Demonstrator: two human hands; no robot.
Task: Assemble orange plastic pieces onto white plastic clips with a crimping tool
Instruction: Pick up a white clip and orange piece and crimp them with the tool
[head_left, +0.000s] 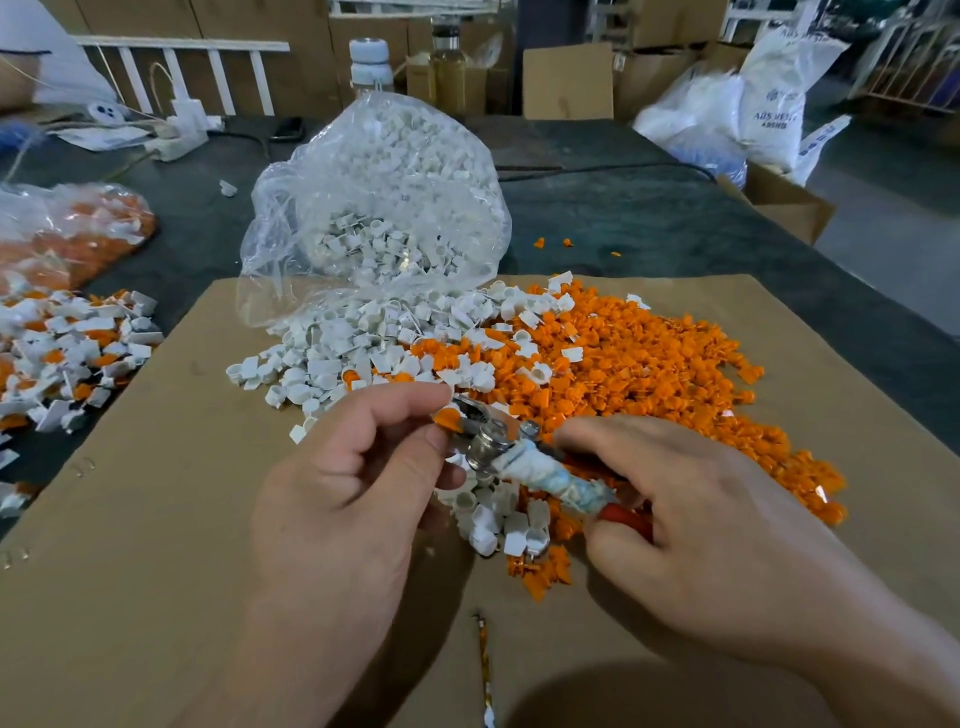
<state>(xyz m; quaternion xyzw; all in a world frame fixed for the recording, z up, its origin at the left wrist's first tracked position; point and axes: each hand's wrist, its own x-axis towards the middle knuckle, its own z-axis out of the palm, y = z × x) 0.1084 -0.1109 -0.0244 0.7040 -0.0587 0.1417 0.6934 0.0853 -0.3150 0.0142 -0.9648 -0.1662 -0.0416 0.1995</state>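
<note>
Orange plastic piece sits at the head of the crimping tool, above the cardboard sheet. We pinch it with our left hand, and our right hand curls round the tool's two handles. We count two clear bags: a bag of white clips and a bag of mixed parts. The loose pieces are beyond counting. A white sack reads "ABS"; the rest is blurred.
</note>
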